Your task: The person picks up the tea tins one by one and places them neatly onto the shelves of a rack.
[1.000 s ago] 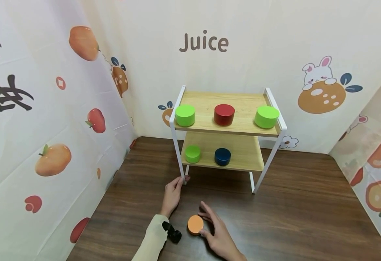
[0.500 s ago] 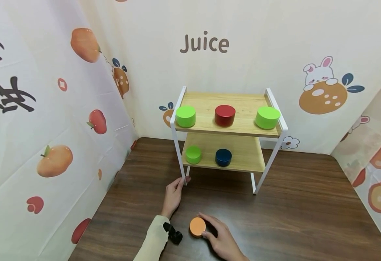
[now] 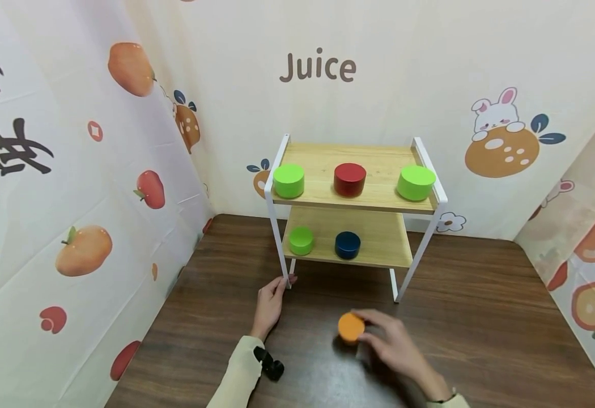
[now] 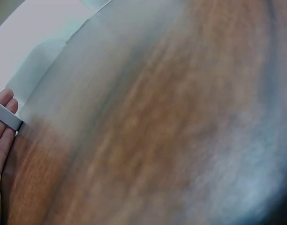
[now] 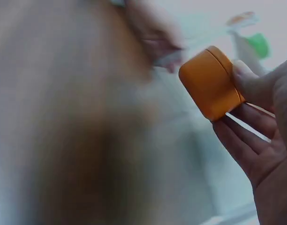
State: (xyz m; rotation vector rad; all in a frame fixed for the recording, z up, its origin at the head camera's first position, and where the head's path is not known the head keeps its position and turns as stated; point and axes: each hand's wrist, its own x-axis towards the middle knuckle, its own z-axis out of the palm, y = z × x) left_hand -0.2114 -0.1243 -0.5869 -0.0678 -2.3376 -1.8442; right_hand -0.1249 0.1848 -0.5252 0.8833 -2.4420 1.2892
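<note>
My right hand [image 3: 395, 344] pinches a small round orange tin [image 3: 351, 327] between thumb and fingers, held just above the table in front of the rack. In the right wrist view the tin [image 5: 210, 83] shows its side and a lid seam, with the thumb on one edge and fingers beneath. My left hand [image 3: 269, 306] holds the foot of the front left white leg [image 3: 279, 241] of a two-tier rack. The left wrist view has its fingers [image 4: 7, 104] behind the leg's end.
On the rack's upper wooden shelf [image 3: 318, 156] stand two green tins [image 3: 289, 181] and a red tin [image 3: 349, 180]. Its lower shelf [image 3: 379, 232] bears a green tin [image 3: 301, 241] and a dark blue tin [image 3: 347, 245]. Printed curtains [image 3: 226, 102] surround the brown table [image 3: 481, 317].
My right hand has closed its fingers on the orange tin, lifted it off the table and carried it right and toward the rack. My left hand stays on the rack leg.
</note>
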